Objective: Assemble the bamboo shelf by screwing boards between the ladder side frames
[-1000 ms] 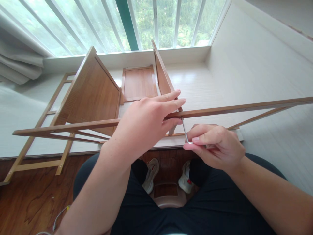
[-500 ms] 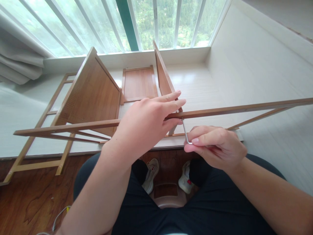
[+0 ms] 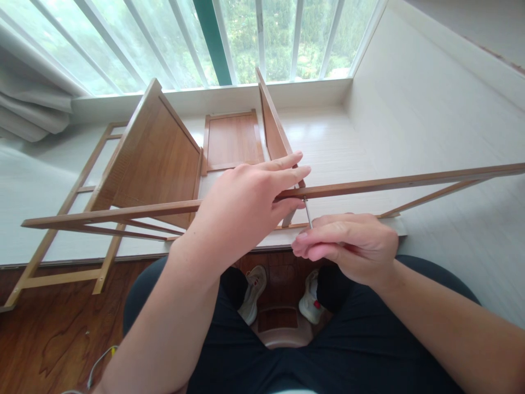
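Note:
My left hand (image 3: 250,205) grips the long rail of a wooden frame (image 3: 369,186), fingers over its far side and thumb underneath. In my right hand (image 3: 353,243) an Allen key (image 3: 308,213) is pinched between thumb and fingers. The key's far end meets a bolt at the rail, just beside my left thumb; its bent end is hidden by my fingers. Behind the rail, an upright wooden panel (image 3: 274,120) meets it near my left fingertips. A larger upright panel (image 3: 153,158) stands to the left, joined to the frame.
A small wooden panel (image 3: 233,140) lies on the white ledge (image 3: 328,131) between the two uprights. At the left a ladder-like wooden frame (image 3: 76,202) leans down to the wood floor (image 3: 53,339). A grey curtain (image 3: 33,82) hangs by the barred window (image 3: 279,38).
My right hand has turned and shifted left, swinging the Allen key's bent end round behind my fingers. My left hand and the frame have stayed almost still.

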Demonstrator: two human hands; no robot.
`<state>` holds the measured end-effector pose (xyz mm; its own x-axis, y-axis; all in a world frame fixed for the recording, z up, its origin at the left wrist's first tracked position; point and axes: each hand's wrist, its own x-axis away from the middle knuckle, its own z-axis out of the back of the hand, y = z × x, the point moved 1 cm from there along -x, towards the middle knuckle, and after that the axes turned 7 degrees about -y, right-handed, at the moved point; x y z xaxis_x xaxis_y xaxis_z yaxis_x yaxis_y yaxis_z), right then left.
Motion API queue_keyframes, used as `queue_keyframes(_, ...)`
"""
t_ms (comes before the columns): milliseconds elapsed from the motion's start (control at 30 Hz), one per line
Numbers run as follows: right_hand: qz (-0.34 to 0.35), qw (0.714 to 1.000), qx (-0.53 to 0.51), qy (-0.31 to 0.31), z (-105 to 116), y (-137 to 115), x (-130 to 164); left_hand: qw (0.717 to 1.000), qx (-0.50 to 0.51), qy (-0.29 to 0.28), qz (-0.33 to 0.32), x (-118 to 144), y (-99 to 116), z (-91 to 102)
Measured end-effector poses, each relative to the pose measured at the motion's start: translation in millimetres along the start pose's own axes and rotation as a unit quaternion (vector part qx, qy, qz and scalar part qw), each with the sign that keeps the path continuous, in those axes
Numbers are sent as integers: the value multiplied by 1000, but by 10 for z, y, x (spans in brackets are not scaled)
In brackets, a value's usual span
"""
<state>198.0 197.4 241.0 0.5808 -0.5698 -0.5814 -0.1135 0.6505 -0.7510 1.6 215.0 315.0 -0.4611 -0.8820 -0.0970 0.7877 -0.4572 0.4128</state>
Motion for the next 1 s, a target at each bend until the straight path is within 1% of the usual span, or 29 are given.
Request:
queue_keyframes(133, 13, 1000, -19, 6, -12, 12, 5, 1000, -5, 2, -2, 1, -9, -2)
queue_keyframes(333, 29, 999, -28, -9, -5, -8, -3, 1000, 7, 1, -7, -4, -27, -9)
queue_keyframes(533, 14, 997, -72, -22, 11, 5, -17, 1000, 2, 5, -5, -9, -10, -6)
queue_keyframes(633, -14, 993, -112, -21, 8, 24, -7, 1000, -6, 7, -4, -9, -8, -2)
queue_keyframes(733, -61, 984, -167, -10, -24, 46, 23, 1000, -12, 9, -3, -10, -23, -4)
queue_keyframes(833, -98, 969, -227, 12, -90, 61, 49, 1000, -17, 11, 3, -13, -43, -19)
queue_keyframes(933, -115, 943, -308, 49, -175, 72, 64, 999, -25, 18, 9, -15, -52, -40)
queue_keyframes(1000, -116, 929, -343, 73, -222, 80, 74, 999, -33, 23, 10, -17, -51, -51)
